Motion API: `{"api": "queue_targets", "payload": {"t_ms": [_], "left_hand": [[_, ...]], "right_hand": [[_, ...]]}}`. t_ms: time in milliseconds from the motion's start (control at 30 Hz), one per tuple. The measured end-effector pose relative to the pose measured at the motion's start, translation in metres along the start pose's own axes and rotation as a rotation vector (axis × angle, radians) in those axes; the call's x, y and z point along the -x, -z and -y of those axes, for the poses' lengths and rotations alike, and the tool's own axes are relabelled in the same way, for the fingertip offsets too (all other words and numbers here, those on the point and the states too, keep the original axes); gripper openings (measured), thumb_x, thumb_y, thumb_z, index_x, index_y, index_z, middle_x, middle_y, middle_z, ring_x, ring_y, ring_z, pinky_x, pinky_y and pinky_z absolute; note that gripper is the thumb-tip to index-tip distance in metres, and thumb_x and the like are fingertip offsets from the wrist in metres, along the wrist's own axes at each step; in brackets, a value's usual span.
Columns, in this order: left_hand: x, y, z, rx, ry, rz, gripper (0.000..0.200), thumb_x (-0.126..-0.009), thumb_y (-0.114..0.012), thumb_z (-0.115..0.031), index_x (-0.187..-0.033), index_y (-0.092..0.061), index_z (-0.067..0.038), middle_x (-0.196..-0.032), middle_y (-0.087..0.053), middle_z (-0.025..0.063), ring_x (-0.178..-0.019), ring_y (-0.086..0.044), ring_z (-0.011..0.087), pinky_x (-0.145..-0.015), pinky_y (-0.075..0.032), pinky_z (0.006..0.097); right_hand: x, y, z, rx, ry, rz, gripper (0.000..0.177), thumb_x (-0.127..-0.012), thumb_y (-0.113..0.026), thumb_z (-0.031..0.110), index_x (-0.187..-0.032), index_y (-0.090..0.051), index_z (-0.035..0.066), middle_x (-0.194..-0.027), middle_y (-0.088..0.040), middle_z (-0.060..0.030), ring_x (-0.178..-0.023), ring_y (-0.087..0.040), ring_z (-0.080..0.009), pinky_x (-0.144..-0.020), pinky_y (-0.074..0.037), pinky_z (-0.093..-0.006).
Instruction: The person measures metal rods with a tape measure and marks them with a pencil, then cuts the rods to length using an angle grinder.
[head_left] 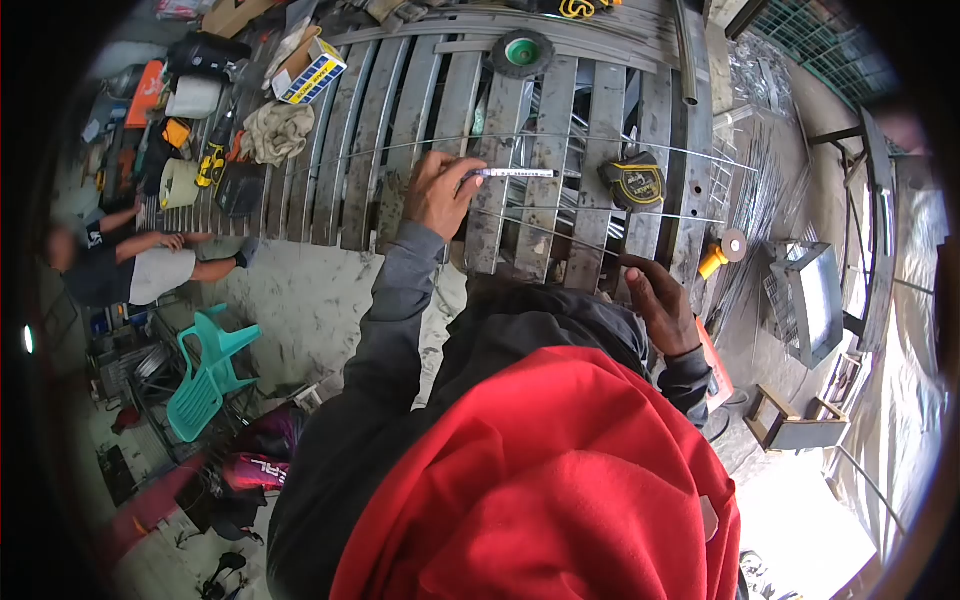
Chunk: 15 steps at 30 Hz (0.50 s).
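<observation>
My left hand [440, 195] is over the slatted metal bench [345, 190], its thumb and fingers pinched on a slim white marker pen [520, 173] with dark print, which points right. Close to the bench's front edge, my right hand [662, 305] is closed with thumb and forefinger at the end of a thin metal rod [550, 232] that slants up to the left. A black and yellow tape measure [635, 182] lies on the slats between the hands, farther back. More thin rods [650, 213] run across the bench beside it.
A green-centred wheel [522, 52] lies at the back. Leftward are a yellow-blue box [312, 75], a rag [277, 133] and several tools. A yellow angle grinder [715, 260] sits to the right. Another person [150, 255] sits at left, near a teal chair [210, 375].
</observation>
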<state>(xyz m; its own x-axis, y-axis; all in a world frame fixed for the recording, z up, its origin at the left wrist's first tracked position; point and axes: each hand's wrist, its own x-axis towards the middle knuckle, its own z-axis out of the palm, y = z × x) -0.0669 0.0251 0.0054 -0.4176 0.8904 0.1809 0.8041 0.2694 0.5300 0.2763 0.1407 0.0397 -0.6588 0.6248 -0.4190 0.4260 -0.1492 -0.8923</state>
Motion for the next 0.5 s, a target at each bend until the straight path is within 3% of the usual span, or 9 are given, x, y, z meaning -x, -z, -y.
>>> {"api": "queue_targets", "payload": {"t_ms": [333, 433, 500], "left_hand": [[-0.011, -0.006, -0.008, -0.007, -0.054, 0.005, 0.035, -0.085, -0.078, -0.019, -0.118, -0.07, -0.013, -0.109, -0.059, 0.0122, -0.103, -0.06, 0.0321, -0.089, -0.05, 0.0431], [-0.018, -0.002, -0.03, 0.123, -0.095, 0.038, 0.027, -0.089, -0.075, -0.019, -0.113, -0.07, -0.01, -0.106, -0.061, 0.0125, -0.101, -0.061, 0.032, -0.087, -0.051, 0.0411], [-0.022, -0.003, -0.052, 0.231, -0.144, 0.187, 0.022, -0.09, -0.074, -0.018, -0.11, -0.07, -0.009, -0.103, -0.062, 0.0121, -0.098, -0.062, 0.0316, -0.086, -0.051, 0.0403]], "right_hand": [[0.021, 0.017, -0.008, -0.082, -0.08, -0.158, 0.047, -0.103, -0.06, 0.043, -0.127, -0.065, 0.002, -0.086, -0.061, 0.0004, -0.074, -0.051, -0.0069, -0.067, -0.044, -0.0241], [0.035, 0.009, -0.02, -0.14, -0.098, -0.267, 0.044, -0.104, -0.061, 0.04, -0.125, -0.065, 0.001, -0.083, -0.059, 0.0014, -0.075, -0.05, -0.0064, -0.067, -0.043, -0.0237], [0.048, 0.003, -0.022, -0.115, -0.072, -0.343, 0.044, -0.104, -0.06, 0.04, -0.126, -0.065, 0.002, -0.083, -0.059, 0.0008, -0.076, -0.052, -0.0068, -0.068, -0.044, -0.0245]]}}
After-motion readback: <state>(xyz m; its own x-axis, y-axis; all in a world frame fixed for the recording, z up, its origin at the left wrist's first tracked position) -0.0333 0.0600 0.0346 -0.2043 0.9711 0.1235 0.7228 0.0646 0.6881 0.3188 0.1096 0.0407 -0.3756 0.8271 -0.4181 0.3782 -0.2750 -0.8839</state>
